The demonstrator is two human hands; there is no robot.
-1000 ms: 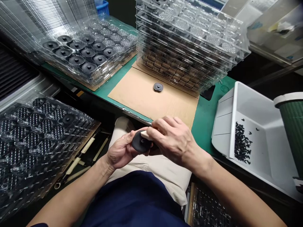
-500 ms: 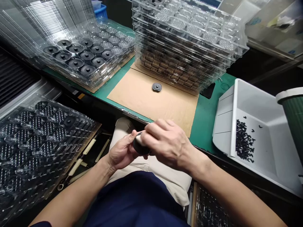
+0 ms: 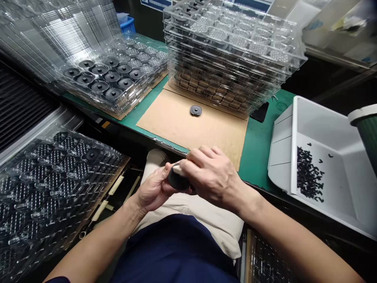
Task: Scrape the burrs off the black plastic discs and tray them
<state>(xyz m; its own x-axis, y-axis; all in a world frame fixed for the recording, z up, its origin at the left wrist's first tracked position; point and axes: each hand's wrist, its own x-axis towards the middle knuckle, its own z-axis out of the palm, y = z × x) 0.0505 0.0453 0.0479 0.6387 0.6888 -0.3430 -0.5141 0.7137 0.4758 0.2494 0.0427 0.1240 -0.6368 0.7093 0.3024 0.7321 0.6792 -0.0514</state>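
Over my lap, my left hand (image 3: 155, 186) is closed on a black rounded part (image 3: 178, 181), thumb on its upper edge. My right hand (image 3: 206, 171) is closed over the part's right side, its fingers curled against it and hiding much of it. Something pale shows at the right fingertips, on top of the part; I cannot tell whether it is a fingertip cover or a tool. Beyond my hands, a similar flat black part (image 3: 196, 111) with a small central knob lies on the cardboard sheet (image 3: 167, 118).
Clear plastic trays (image 3: 235, 59) stand in a tall stack behind the cardboard. Another tray (image 3: 129, 92) at the back left holds several black parts. Lower left is a further tray stack (image 3: 67, 165). A grey bin (image 3: 338, 173) with small black pieces (image 3: 309, 173) stands right, near a phone (image 3: 259, 113).
The black part in my hands has turned a little, showing more of its dark face. Both hands keep their hold. The whole view has shifted slightly.
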